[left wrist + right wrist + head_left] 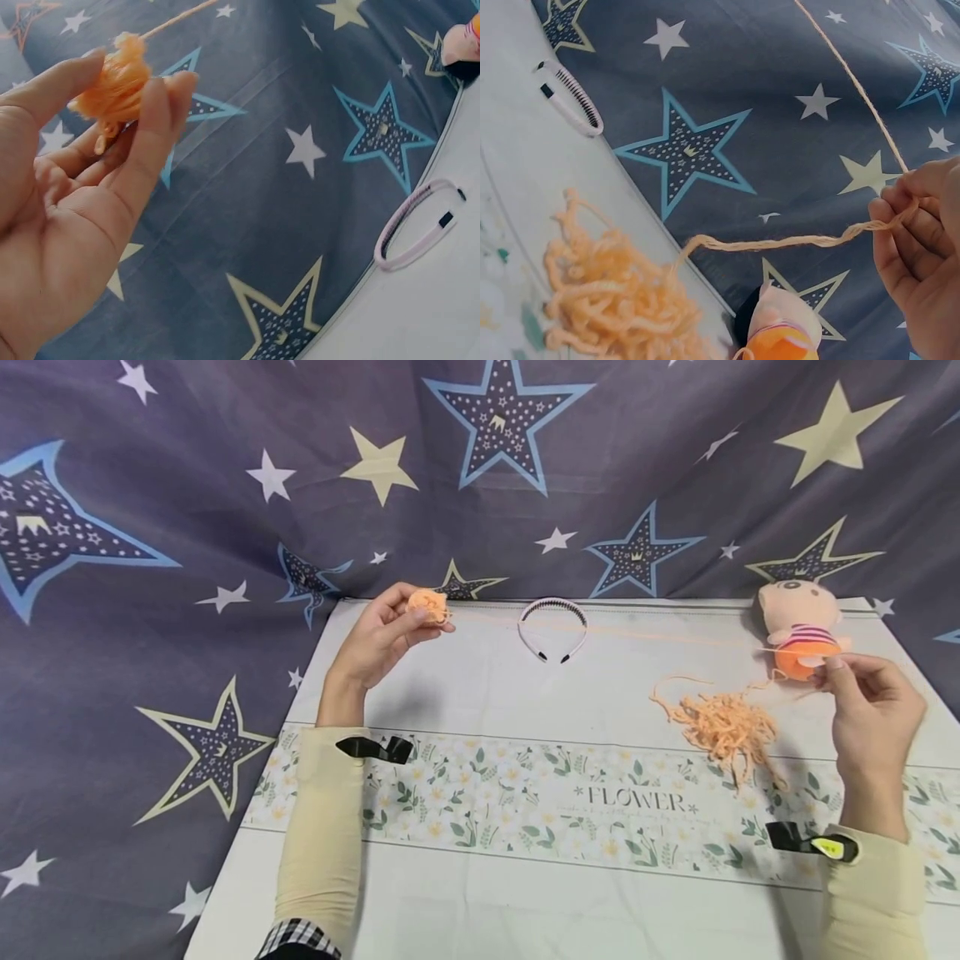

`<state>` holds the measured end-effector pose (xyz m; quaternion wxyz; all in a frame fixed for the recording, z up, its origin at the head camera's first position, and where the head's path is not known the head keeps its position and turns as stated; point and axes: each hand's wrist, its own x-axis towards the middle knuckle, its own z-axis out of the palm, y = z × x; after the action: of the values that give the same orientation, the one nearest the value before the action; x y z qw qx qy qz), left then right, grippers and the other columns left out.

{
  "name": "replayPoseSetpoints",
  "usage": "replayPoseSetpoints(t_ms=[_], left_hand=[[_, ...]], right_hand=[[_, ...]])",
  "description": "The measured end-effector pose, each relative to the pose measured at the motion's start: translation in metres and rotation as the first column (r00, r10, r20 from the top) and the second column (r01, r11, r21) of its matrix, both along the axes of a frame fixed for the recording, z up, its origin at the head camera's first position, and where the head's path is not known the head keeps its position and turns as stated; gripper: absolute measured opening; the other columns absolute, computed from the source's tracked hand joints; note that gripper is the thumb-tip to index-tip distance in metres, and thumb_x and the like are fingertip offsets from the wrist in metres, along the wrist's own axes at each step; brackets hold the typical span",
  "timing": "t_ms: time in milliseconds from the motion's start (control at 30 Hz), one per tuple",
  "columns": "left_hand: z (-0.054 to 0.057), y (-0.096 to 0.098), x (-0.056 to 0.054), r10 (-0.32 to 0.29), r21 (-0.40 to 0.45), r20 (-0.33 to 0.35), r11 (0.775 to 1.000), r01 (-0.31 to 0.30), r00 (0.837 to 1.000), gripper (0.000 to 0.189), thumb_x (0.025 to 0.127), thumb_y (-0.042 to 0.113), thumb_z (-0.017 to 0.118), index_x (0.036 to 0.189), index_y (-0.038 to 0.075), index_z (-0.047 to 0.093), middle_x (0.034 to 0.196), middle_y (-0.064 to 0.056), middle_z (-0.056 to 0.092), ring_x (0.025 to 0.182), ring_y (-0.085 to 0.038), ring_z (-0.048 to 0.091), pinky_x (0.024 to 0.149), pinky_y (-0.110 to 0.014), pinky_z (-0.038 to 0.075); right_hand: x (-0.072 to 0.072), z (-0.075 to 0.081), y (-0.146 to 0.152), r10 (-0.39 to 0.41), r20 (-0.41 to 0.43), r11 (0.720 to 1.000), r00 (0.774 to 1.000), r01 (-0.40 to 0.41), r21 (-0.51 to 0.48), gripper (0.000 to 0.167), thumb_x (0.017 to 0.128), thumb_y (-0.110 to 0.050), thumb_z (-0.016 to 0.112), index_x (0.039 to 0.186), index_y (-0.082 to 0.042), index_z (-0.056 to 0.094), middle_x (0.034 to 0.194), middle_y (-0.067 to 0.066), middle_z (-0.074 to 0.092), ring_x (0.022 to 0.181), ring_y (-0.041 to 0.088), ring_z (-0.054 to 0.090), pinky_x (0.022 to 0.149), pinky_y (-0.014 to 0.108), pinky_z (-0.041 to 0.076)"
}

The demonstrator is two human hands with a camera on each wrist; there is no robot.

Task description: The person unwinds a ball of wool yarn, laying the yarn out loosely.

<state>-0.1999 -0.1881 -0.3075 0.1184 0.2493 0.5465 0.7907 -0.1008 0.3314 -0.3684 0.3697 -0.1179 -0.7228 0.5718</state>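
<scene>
My left hand (382,639) pinches a small ball of orange yarn (120,84) between thumb and fingers, raised over the far left of the table. From the ball a strand of yarn (855,82) runs taut across to my right hand (873,706). That hand pinches the strand between thumb and fingertips, in front of the doll. Below the right hand's grip, the strand hangs slack toward a loose heap of orange yarn (723,727) on the table.
A plush doll (802,610) with orange bottoms sits at the back right, against the star-patterned curtain (465,527). A pale headband (553,603) lies at the back middle. The white table (480,693) has a flower-printed band across it.
</scene>
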Motion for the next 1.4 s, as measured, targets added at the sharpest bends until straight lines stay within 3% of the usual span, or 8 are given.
replayPoseSetpoints(t_ms=[100,233,433,700,900,1067,1267,1400], left_hand=[[0.000,0.002,-0.001,0.040,0.095,0.014,0.995,-0.041,0.999,0.018,0.094,0.002,0.056,0.111,0.000,0.049,0.106,-0.016,0.061,0.092,-0.026,0.068,0.082,-0.026,0.057],[0.001,0.003,-0.003,0.128,0.198,0.027,0.971,-0.131,0.991,0.018,0.094,0.000,0.056,0.110,0.000,0.050,0.104,-0.015,0.058,0.089,-0.025,0.068,0.080,-0.025,0.057],[0.002,-0.004,-0.004,0.191,0.194,0.012,0.963,-0.190,0.982,0.017,0.093,0.002,0.057,0.109,0.001,0.052,0.102,-0.013,0.059,0.087,-0.026,0.069,0.083,-0.029,0.057],[0.001,-0.011,-0.005,0.185,0.188,-0.015,0.966,-0.179,0.983,0.020,0.091,-0.001,0.059,0.110,0.001,0.052,0.107,-0.014,0.057,0.087,-0.026,0.067,0.083,-0.030,0.057],[-0.001,-0.012,-0.003,0.081,0.203,-0.007,0.976,-0.078,0.997,0.026,0.091,-0.006,0.058,0.114,-0.002,0.049,0.112,-0.017,0.056,0.088,-0.028,0.067,0.083,-0.029,0.057],[-0.001,-0.014,-0.001,0.043,0.211,0.012,0.976,-0.045,0.999,0.026,0.090,-0.007,0.058,0.115,-0.001,0.050,0.113,-0.015,0.059,0.093,-0.025,0.067,0.086,-0.025,0.056],[0.000,-0.014,-0.002,0.055,0.233,0.018,0.971,-0.057,0.998,0.020,0.094,0.000,0.057,0.112,-0.002,0.049,0.111,-0.016,0.057,0.091,-0.028,0.068,0.086,-0.026,0.056],[-0.002,-0.014,-0.004,0.087,0.242,0.030,0.966,-0.091,0.996,0.016,0.094,0.000,0.056,0.109,-0.001,0.049,0.106,-0.016,0.057,0.088,-0.029,0.067,0.084,-0.028,0.057]], right_hand=[[0.001,-0.004,0.000,-0.002,0.037,0.999,0.999,0.001,0.033,0.012,0.091,-0.007,0.063,0.099,0.000,0.069,0.079,-0.010,0.066,0.070,0.003,0.060,0.070,0.013,0.049],[0.002,-0.009,0.003,-0.029,0.087,0.998,0.996,0.024,0.059,0.014,0.092,-0.011,0.063,0.101,-0.002,0.070,0.079,-0.014,0.065,0.071,0.001,0.059,0.070,0.012,0.047],[0.006,-0.020,0.026,-0.113,0.216,0.994,0.970,0.111,0.019,0.011,0.093,-0.020,0.062,0.100,-0.016,0.069,0.080,-0.018,0.062,0.074,-0.004,0.058,0.071,0.006,0.046],[0.007,-0.027,0.055,-0.171,0.315,0.979,0.933,0.198,-0.056,0.013,0.096,-0.018,0.057,0.089,-0.027,0.063,0.077,-0.019,0.059,0.070,-0.008,0.056,0.067,0.001,0.044],[0.006,-0.029,0.066,-0.173,0.382,0.972,0.908,0.220,-0.083,0.017,0.098,-0.018,0.053,0.088,-0.031,0.059,0.078,-0.021,0.056,0.070,-0.010,0.054,0.069,0.000,0.043],[0.007,-0.030,0.070,-0.190,0.431,0.972,0.882,0.230,-0.042,0.018,0.100,-0.021,0.049,0.091,-0.035,0.055,0.081,-0.023,0.052,0.072,-0.011,0.050,0.075,0.003,0.040],[0.007,-0.033,0.072,-0.200,0.448,0.974,0.871,0.228,-0.008,0.019,0.100,-0.022,0.047,0.091,-0.037,0.052,0.080,-0.024,0.051,0.072,-0.011,0.049,0.073,0.003,0.039],[0.008,-0.034,0.075,-0.194,0.462,0.970,0.865,0.241,-0.044,0.018,0.100,-0.022,0.047,0.090,-0.035,0.053,0.080,-0.023,0.051,0.070,-0.010,0.048,0.070,0.004,0.037]])
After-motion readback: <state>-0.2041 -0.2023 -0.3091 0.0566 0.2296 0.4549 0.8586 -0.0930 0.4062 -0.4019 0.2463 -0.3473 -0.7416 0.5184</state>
